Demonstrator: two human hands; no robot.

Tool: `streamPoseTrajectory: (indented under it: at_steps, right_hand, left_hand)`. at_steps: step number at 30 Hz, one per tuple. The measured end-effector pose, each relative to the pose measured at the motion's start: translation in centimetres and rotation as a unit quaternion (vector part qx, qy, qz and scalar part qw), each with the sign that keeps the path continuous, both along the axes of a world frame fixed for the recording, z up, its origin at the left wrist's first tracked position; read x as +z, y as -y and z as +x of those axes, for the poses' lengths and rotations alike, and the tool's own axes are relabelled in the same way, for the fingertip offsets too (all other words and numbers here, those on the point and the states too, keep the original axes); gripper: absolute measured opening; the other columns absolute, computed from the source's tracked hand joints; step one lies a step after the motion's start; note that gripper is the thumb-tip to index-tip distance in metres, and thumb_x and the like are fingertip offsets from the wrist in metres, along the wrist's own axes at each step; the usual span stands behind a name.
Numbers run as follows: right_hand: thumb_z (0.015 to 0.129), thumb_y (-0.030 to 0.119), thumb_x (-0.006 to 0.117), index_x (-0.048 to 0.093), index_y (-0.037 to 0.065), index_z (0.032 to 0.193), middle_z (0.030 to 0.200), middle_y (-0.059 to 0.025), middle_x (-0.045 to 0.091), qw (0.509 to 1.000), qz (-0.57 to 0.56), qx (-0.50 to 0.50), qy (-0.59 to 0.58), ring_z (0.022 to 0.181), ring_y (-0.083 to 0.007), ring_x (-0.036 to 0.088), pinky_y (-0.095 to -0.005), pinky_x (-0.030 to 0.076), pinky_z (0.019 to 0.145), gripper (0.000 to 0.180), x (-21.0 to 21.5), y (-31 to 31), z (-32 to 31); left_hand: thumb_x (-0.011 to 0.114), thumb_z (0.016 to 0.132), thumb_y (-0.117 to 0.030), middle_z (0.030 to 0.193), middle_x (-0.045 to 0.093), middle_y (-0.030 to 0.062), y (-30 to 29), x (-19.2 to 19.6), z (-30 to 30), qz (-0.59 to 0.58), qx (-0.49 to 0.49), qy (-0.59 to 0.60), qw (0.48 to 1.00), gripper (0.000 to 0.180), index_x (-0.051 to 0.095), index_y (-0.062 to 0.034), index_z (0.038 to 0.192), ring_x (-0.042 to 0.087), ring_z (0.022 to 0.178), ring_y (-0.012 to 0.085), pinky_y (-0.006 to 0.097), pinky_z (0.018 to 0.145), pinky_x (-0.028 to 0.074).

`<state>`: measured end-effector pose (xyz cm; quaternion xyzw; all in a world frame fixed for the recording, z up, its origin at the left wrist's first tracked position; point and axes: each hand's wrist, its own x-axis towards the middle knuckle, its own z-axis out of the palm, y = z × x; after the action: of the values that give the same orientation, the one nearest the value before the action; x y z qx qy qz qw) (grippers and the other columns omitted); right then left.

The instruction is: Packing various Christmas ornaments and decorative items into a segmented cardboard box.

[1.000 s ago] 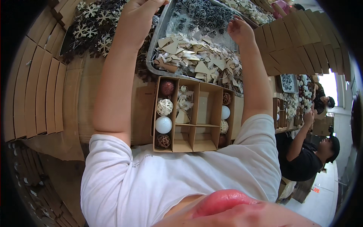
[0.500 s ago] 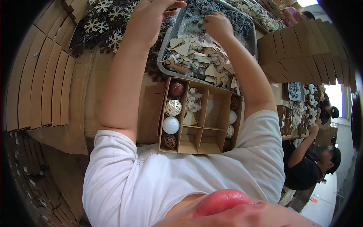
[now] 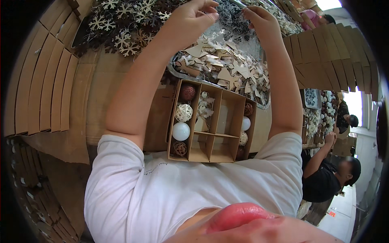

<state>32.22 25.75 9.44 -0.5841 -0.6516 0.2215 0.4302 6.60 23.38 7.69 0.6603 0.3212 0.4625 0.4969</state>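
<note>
Left hand (image 3: 190, 20) and right hand (image 3: 261, 18): fingertips meet over dark snowflake cutouts (image 3: 233, 18); what they pinch is too small to tell. Divided cardboard box (image 3: 210, 121): right column partly hidden behind partitions. Co-worker (image 3: 332, 178): face blurred.

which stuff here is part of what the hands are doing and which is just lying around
In use:
left hand
right hand
dark snowflakes both hands pick at
divided box
tray of wooden cutouts

Lying about:
folded cartons
pale snowflakes
cartons on the right
co-worker
</note>
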Motion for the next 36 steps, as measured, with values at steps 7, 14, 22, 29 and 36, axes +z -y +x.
streamPoseTrajectory:
  at_steps: [7,14,22,29,36]
  right_hand:
    - [0.091,0.017,0.061,0.065,0.004,0.094,0.078,-0.0010,0.061,0.999,-0.031,0.030,-0.030,0.068,-0.0089,0.055,-0.0232,0.044,0.061,0.015,2.8,5.2,-5.5]
    - [0.087,0.022,0.061,0.068,0.003,0.090,0.068,0.0004,0.058,0.997,0.004,-0.076,-0.029,0.056,-0.0091,0.050,-0.0237,0.040,0.052,0.020,4.9,2.7,-4.4]
    - [0.081,0.023,0.064,0.072,0.001,0.083,0.056,-0.0076,0.059,0.972,0.073,-0.097,0.201,0.051,-0.0160,0.052,-0.0352,0.042,0.050,0.024,4.4,-6.6,1.5]
    - [0.082,0.024,0.062,0.071,0.001,0.080,0.057,-0.0076,0.059,0.976,0.025,-0.174,0.128,0.050,-0.0166,0.054,-0.0361,0.043,0.048,0.025,4.4,-6.0,-0.2]
    - [0.084,0.022,0.063,0.070,0.002,0.078,0.066,-0.0037,0.063,0.997,-0.009,-0.071,0.015,0.058,-0.0127,0.056,-0.0290,0.044,0.051,0.022,2.5,-7.2,1.2]
  left_hand:
    - [0.066,0.085,-0.036,0.126,0.053,0.0188,0.5,-3.4,2.6,0.187,0.024,-0.094,0.978,0.066,0.044,0.0006,0.136,0.058,0.107,0.0265,0.037,0.087,0.051]
    - [0.065,0.086,-0.032,0.122,0.055,0.0155,0.7,-3.0,2.8,0.182,0.039,-0.077,0.979,0.064,0.043,-0.0005,0.137,0.060,0.100,0.0233,0.036,0.085,0.051]
    - [0.063,0.087,-0.028,0.121,0.055,0.0132,0.0,-2.2,1.2,0.180,0.085,-0.071,0.977,0.060,0.043,-0.0010,0.137,0.060,0.097,0.0190,0.035,0.081,0.052]
    - [0.063,0.087,-0.026,0.120,0.054,0.0117,-0.3,-2.3,1.0,0.155,0.084,-0.048,0.983,0.059,0.043,-0.0018,0.137,0.060,0.091,0.0176,0.032,0.071,0.054]
    - [0.063,0.086,-0.028,0.122,0.055,0.0123,-0.4,-2.5,0.9,0.159,0.088,-0.084,0.980,0.061,0.041,-0.0029,0.138,0.058,0.077,0.0171,0.034,0.075,0.053]
